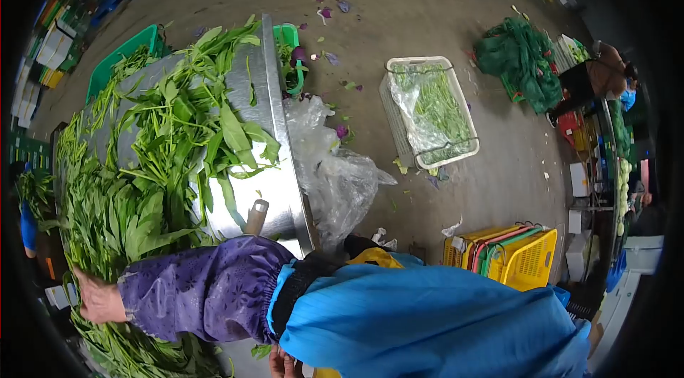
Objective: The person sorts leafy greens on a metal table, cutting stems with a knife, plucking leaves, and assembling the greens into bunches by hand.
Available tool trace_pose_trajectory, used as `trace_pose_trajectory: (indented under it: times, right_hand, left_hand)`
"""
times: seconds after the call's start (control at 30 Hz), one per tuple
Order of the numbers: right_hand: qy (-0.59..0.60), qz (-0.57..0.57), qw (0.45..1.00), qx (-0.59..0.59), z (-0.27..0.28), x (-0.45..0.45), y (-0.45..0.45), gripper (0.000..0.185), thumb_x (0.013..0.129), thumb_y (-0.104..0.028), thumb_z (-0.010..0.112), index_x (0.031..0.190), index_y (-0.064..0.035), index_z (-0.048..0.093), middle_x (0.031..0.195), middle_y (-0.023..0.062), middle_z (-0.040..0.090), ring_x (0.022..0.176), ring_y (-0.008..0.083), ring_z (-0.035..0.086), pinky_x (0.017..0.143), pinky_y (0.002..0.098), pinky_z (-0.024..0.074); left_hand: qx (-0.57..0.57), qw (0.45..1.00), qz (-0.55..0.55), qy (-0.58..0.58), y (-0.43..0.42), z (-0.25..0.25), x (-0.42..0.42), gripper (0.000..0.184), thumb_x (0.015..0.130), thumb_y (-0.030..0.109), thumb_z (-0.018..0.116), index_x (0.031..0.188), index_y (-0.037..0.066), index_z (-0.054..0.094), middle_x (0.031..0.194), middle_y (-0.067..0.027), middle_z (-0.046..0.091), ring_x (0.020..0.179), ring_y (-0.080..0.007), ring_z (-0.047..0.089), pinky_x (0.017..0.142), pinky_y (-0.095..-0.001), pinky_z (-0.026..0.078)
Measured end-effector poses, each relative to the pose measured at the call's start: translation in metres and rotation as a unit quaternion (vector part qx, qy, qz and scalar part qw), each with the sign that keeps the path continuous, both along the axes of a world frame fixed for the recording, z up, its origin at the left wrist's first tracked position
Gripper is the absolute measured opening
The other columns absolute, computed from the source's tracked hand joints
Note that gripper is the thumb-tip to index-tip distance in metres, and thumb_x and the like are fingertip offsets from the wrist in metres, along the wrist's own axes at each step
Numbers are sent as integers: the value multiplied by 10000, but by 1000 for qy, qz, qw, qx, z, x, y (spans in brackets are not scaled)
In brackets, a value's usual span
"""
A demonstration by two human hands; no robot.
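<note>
Long-leaved greens (171,114) with thin stems are heaped over a metal table (239,196) on the left. My right hand (100,298), below a purple sleeve, reaches into the greens at the table's far side. It touches them, but its fingers are mostly hidden. Of my left hand (283,364) only some bent fingers show at the bottom edge, close to my blue apron (427,314); what they hold, if anything, is out of sight. A tool's worn handle (256,216) sticks out beside my right sleeve, its other end hidden.
Clear plastic sheeting (331,185) hangs by the table's edge. A white crate (431,111) of greens stands on the floor, with yellow crates (524,257) nearer me. Green netting (520,61) lies farther right, near another person (605,71). Green crates (125,61) stand behind the table.
</note>
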State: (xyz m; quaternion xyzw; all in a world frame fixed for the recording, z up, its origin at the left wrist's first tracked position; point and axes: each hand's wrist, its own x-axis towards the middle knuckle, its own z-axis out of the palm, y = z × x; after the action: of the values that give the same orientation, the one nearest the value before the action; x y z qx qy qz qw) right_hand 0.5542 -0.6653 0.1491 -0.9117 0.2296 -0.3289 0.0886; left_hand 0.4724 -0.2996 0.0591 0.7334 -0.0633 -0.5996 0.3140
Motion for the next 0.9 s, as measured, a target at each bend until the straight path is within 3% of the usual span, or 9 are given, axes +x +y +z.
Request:
trace_pose_trajectory:
  times: [0.07, 0.13, 0.2, 0.43, 0.47, 0.6, 0.67, 0.87, 0.9]
  right_hand:
    - [-33, -6, 997, -76, 16, -7, 7, 286, 837, -222, 419, 991, -27, 560, 1049, 228, 559, 982, 401, 524, 990, 665, 96]
    - [-31, 66, 996, 55, 16, 7, 7, 338, 848, -222, 406, 1135, -70, 498, 1213, 211, 477, 1056, 414, 479, 968, 668, 148]
    - [-156, -52, 983, 88, -16, 46, 5, 363, 856, -243, 398, 1185, -125, 495, 1300, 170, 418, 1092, 408, 461, 951, 631, 215]
    - [271, 98, 954, 76, 21, -25, -14, 352, 850, -354, 467, 1153, -199, 556, 1199, 83, 541, 1081, 259, 520, 930, 608, 271]
    - [232, 46, 971, 27, 0, 8, -20, 355, 830, -383, 510, 1140, -219, 561, 1075, 50, 614, 1015, 222, 567, 923, 595, 299]
    - [227, 129, 965, -27, 87, -66, -28, 289, 664, -236, 637, 943, -159, 641, 859, 90, 640, 893, 263, 609, 897, 576, 349]
    - [136, 154, 979, -8, 102, -65, -38, 303, 579, -189, 644, 871, -107, 627, 730, 95, 618, 771, 276, 612, 733, 429, 455]
    - [216, 276, 925, 148, 56, -64, -33, 600, 536, -326, 740, 1072, -116, 570, 925, 152, 613, 915, 323, 579, 822, 454, 436]
    - [200, 246, 947, 51, 37, -69, -30, 667, 529, -339, 765, 1114, -118, 534, 974, 150, 598, 963, 325, 556, 854, 495, 397]
  left_hand:
    - [5, 1000, 6, -13, -2, 2, -6, 605, 834, 123, 598, 1315, -32, 266, 1293, -170, 400, 1120, -275, 475, 946, -361, 406]
    - [8, 1000, 14, -27, -12, 12, -19, 653, 818, 120, 622, 1331, -26, 246, 1299, -172, 392, 1115, -276, 479, 942, -350, 405]
    - [4, 1000, -1, -19, 0, 2, -14, 626, 819, 116, 616, 1321, -16, 267, 1269, -164, 413, 1089, -269, 491, 927, -350, 412]
    - [-71, 996, 53, -32, 25, 0, -26, 457, 825, 82, 573, 1251, 55, 410, 1061, -108, 564, 902, -224, 573, 819, -350, 465]
    - [-101, 992, 68, -27, 28, 1, -33, 428, 828, 5, 533, 1237, 14, 408, 1147, -138, 524, 964, -169, 551, 837, -272, 455]
    - [-106, 986, 115, -58, 30, 15, -44, 447, 826, 43, 561, 1247, 43, 410, 1141, -105, 530, 949, -181, 551, 840, -302, 454]
    - [-108, 984, 126, -59, 37, 13, -45, 424, 828, 13, 543, 1234, 32, 424, 1151, -103, 525, 949, -155, 544, 833, -271, 453]
    - [-142, 977, 154, -35, 53, -2, -41, 425, 823, -3, 551, 1231, 25, 434, 1130, -81, 539, 940, -123, 536, 844, -240, 436]
    - [-142, 976, 162, -29, 51, -3, -41, 421, 825, -2, 550, 1230, 24, 439, 1128, -80, 541, 934, -115, 535, 839, -234, 434]
